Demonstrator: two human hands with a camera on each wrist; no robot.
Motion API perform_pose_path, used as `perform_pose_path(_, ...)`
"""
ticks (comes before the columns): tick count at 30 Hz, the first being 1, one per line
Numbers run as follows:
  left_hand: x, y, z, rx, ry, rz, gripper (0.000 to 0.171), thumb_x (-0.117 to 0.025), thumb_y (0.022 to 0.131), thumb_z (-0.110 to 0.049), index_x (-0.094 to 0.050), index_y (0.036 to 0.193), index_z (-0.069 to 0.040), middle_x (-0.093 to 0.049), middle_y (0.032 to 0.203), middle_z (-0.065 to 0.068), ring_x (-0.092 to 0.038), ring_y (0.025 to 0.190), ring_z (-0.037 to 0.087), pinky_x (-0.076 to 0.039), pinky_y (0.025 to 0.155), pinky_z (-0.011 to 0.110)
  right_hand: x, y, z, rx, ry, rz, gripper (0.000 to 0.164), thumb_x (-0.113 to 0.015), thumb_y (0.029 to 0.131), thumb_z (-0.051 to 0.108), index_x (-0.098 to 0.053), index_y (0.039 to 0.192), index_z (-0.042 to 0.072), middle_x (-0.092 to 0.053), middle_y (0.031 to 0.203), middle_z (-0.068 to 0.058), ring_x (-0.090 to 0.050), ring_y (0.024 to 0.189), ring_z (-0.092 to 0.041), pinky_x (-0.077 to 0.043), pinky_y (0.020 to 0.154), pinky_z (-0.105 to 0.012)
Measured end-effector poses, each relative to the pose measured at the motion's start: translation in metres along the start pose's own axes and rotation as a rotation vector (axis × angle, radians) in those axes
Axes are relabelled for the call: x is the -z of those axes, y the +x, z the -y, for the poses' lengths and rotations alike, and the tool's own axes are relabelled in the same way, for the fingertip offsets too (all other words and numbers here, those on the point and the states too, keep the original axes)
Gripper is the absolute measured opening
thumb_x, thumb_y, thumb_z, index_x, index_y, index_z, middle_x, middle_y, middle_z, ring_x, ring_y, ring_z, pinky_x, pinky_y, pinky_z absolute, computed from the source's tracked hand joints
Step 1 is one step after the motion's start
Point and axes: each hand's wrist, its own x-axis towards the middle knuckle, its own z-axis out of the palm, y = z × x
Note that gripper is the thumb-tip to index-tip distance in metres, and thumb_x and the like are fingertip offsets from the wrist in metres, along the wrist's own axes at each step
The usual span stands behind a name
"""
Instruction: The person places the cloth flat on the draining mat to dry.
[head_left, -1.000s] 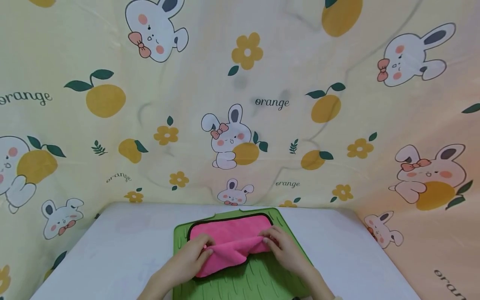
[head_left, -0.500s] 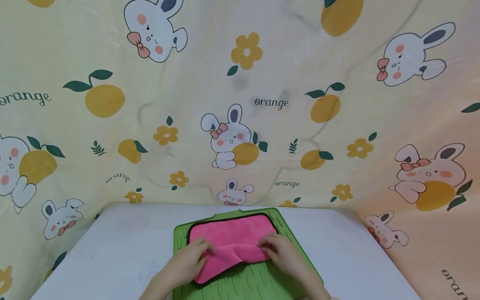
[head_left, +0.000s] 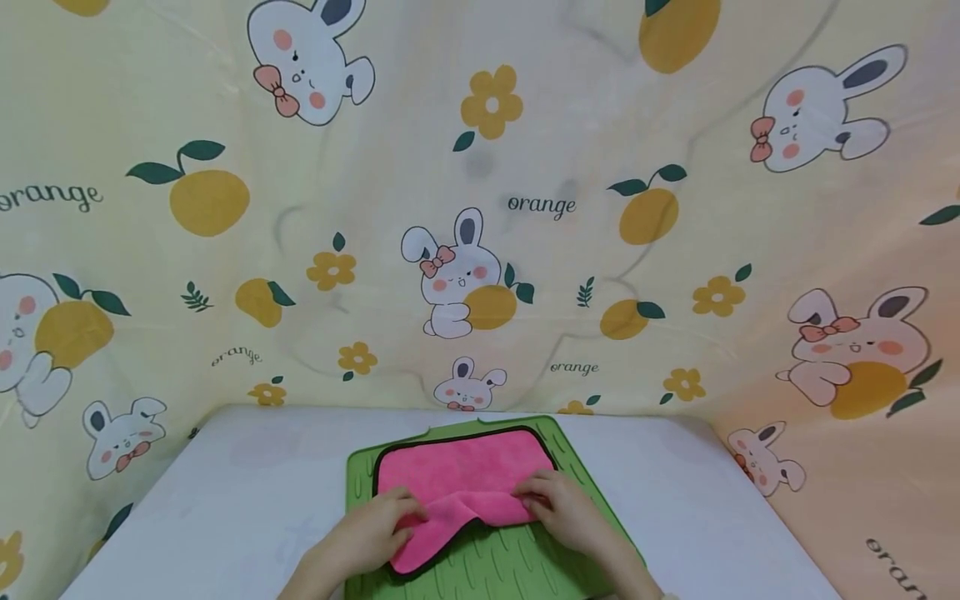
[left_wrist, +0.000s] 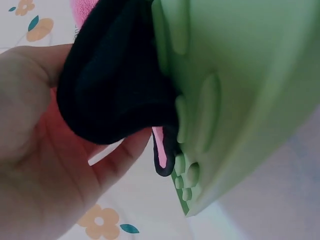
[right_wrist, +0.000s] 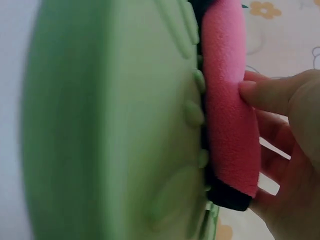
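Note:
A pink plush cloth with black edging lies on a green ridged mat in the head view. Its near part is bunched into a raised fold between the hands, and the near edge arches up at the middle. My left hand pinches the cloth at the left end of the fold. In the left wrist view, the cloth's dark underside faces the camera, next to the thumb and a finger. My right hand pinches the fold's right end; in the right wrist view, the thumb presses the rolled pink pile.
The mat rests on a white table. Behind and at both sides hangs a cream curtain printed with rabbits, oranges and flowers, meeting the table's back edge.
Both hands have come slightly nearer the body with the pinched fold. The cloth's near left corner has moved down toward the front of the mat, and the near edge now arches more.

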Motion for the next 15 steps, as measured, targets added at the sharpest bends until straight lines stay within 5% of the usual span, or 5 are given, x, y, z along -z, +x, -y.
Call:
perform_pose_path(4, 0.001, 0.001, -0.001, -0.025, -0.012, -0.016, 0.021, -0.076, 0.093, -0.006, -0.076, 0.108, -0.021, -0.062, 0.105, -0.011, -0.062, 0.096, 0.007, -0.057, 0.084, 0.035, 0.004, -0.001, 0.003, -0.017, 0.04, -0.031, 0.016, -0.07, 0.099, 0.01, -0.077, 0.112, 0.016, -0.07, 0.105, 0.01, -0.064, 0.1, -0.011, -0.055, 0.089, -0.038)
perform_pose_path(10, 0.003, 0.003, -0.011, -0.124, 0.023, -0.14, 0.024, -0.079, 0.09, -0.004, -0.076, 0.105, -0.023, -0.062, 0.109, -0.013, -0.062, 0.103, 0.011, -0.057, 0.09, 0.036, 0.01, -0.002, 0.009, -0.021, 0.099, -0.068, 0.009, -0.075, 0.096, 0.011, -0.076, 0.103, 0.016, -0.064, 0.096, 0.013, -0.058, 0.086, -0.004, -0.053, 0.074, -0.027)
perform_pose_path(15, 0.006, 0.003, -0.017, -0.111, -0.041, -0.075, 0.023, -0.078, 0.092, -0.007, -0.075, 0.107, -0.024, -0.062, 0.104, -0.017, -0.059, 0.096, 0.003, -0.056, 0.084, 0.028, 0.014, 0.0, 0.014, 0.012, 0.13, 0.023, 0.005, -0.075, 0.097, 0.018, -0.075, 0.098, 0.023, -0.065, 0.09, 0.016, -0.058, 0.08, -0.002, -0.052, 0.069, -0.025)
